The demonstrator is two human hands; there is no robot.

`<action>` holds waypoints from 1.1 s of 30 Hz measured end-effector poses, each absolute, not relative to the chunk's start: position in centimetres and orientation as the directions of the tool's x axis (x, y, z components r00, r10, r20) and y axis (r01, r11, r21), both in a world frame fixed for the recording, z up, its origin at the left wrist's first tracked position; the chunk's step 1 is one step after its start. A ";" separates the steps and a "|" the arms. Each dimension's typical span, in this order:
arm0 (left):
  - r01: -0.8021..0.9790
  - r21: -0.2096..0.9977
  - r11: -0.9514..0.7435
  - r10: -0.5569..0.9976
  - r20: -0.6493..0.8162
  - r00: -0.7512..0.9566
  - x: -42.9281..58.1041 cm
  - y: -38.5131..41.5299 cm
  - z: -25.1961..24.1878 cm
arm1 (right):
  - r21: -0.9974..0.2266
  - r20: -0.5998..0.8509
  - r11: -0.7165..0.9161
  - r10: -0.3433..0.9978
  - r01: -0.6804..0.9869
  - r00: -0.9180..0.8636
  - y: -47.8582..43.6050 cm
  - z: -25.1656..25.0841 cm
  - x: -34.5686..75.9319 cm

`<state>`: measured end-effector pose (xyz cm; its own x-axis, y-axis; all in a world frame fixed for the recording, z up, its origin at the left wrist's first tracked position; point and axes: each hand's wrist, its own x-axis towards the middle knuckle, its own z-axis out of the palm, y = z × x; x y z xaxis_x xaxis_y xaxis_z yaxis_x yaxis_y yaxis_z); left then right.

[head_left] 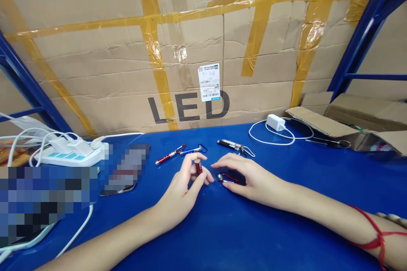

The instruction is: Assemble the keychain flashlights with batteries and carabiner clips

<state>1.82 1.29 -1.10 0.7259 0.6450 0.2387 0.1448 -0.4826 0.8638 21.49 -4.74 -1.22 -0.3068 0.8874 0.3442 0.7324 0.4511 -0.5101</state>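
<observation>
My left hand (184, 186) pinches a short dark-red metal tube (198, 167) upright between thumb and fingers; it looks like the body of a small keychain flashlight. Facing it, my right hand (251, 173) has its thumb and fingers apart in a curve. Between them, close to the thumb tip, is a silver end cap (220, 177) with a red clip (230, 178) partly hidden by the hand. Beyond my hands lie a red keychain flashlight (167, 157), a blue one (191, 150) and a black one (229, 144), each with a carabiner clip.
The blue tabletop (222, 237) meets a large taped cardboard box (190, 51) at the back. On the left are a white power strip (73, 154), a phone (127, 171) and a blurred-out device (41, 203). A white charger (275, 122) with cable and an open carton (349, 127) sit at right.
</observation>
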 end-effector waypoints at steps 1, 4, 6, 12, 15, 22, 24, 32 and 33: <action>0.127 0.860 -0.494 0.638 0.260 0.724 1.8 1.3 -1.2 | -0.459 0.341 0.418 0.898 0.784 -0.279 -4.7 -1.1 21.6; 0.077 0.856 -0.511 0.628 0.311 0.713 1.8 1.2 -1.7 | -0.364 0.293 0.264 0.943 0.893 -0.159 -4.6 -0.6 21.9; 0.051 0.859 -0.510 0.625 0.329 0.707 1.7 1.2 -1.9 | -0.359 0.257 0.198 0.960 0.912 -0.108 -4.5 -0.4 22.0; 0.058 0.869 -0.491 0.631 0.310 0.711 1.7 1.0 -1.6 | -0.335 0.238 0.266 0.952 0.904 -0.192 -4.5 -0.3 22.1; 0.091 0.877 -0.472 0.634 0.265 0.727 1.8 1.2 -1.5 | -0.297 0.253 0.274 0.946 0.915 -0.201 -4.6 -0.3 22.0; 0.189 0.867 -0.461 0.684 0.211 0.698 1.7 1.4 -1.9 | -0.357 0.396 0.396 0.884 0.846 -0.246 -4.9 -0.4 21.7; 0.236 0.852 -0.468 0.686 0.181 0.705 1.7 1.2 -1.6 | -0.366 0.474 0.491 0.829 0.791 -0.295 -5.1 -0.5 21.5; 0.159 0.837 -0.523 0.617 0.244 0.749 1.6 1.4 -1.5 | -0.359 0.618 0.656 0.701 0.664 -0.357 -5.4 -0.9 20.7; 0.167 0.821 -0.546 0.615 0.257 0.745 1.6 1.4 -1.6 | -0.366 0.617 0.657 0.701 0.659 -0.356 -5.3 -0.9 20.7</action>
<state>1.59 1.41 -1.56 0.7452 0.6152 0.2573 0.1668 -0.5456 0.8213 20.66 -5.34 -0.94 -0.3562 0.7014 0.6174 0.6594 0.6568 -0.3658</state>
